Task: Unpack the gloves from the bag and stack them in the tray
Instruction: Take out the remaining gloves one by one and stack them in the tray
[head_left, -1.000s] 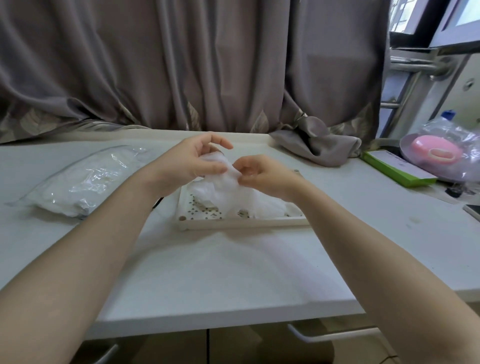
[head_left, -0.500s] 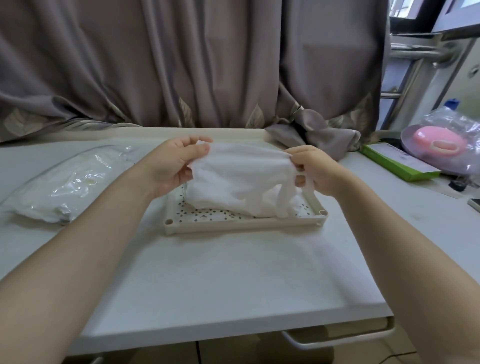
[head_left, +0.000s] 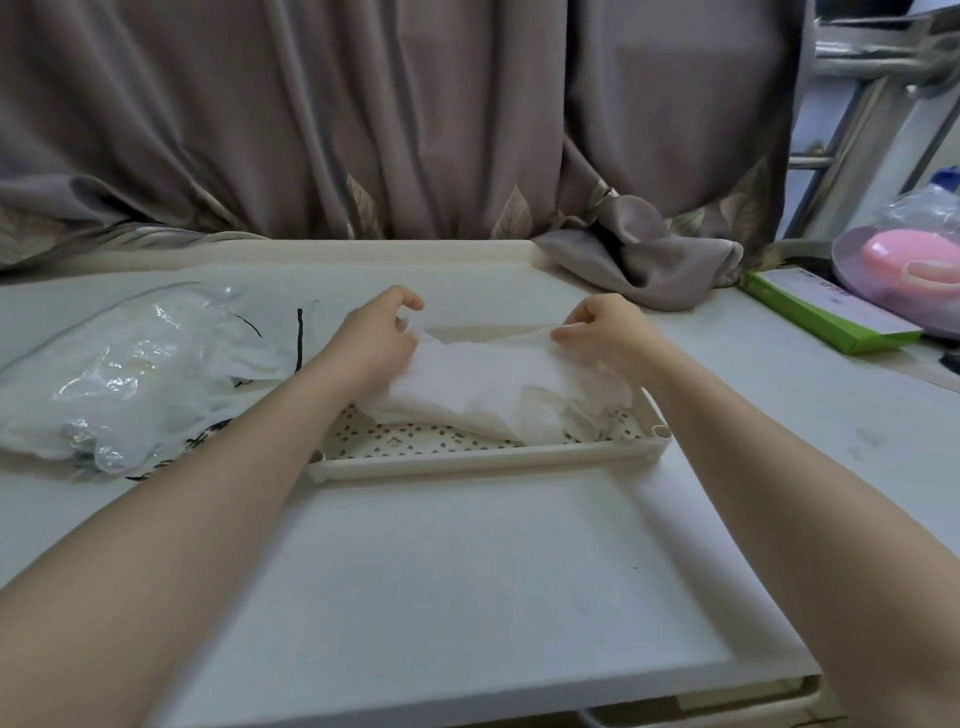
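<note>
Both hands are holding one white glove (head_left: 483, 379) stretched flat over the perforated cream tray (head_left: 488, 460), which is sitting at the middle of the white bench (head_left: 441, 582). The left hand (head_left: 376, 343) is pinching the glove's edge at 9 o'clock, its fingers curled around the thin material. The right hand (head_left: 605, 332) is gripping the opposite edge at 3 o'clock, thumb and fingers closed on it. The glove is sagging between them, with its lower part resting on the tray floor; more crumpled white material is lying in the tray's 4 o'clock corner, and whether that is part of the same glove cannot be told.

At 9 o'clock from the tray, just beside it, the clear plastic bag (head_left: 130, 379) is lying on the bench with more white gloves inside. A grey curtain (head_left: 415, 119) is hanging at 12 o'clock, one fold spilling onto the bench. At 2 o'clock a green box (head_left: 826, 312) is lying near a pink object wrapped in plastic (head_left: 909, 265).
</note>
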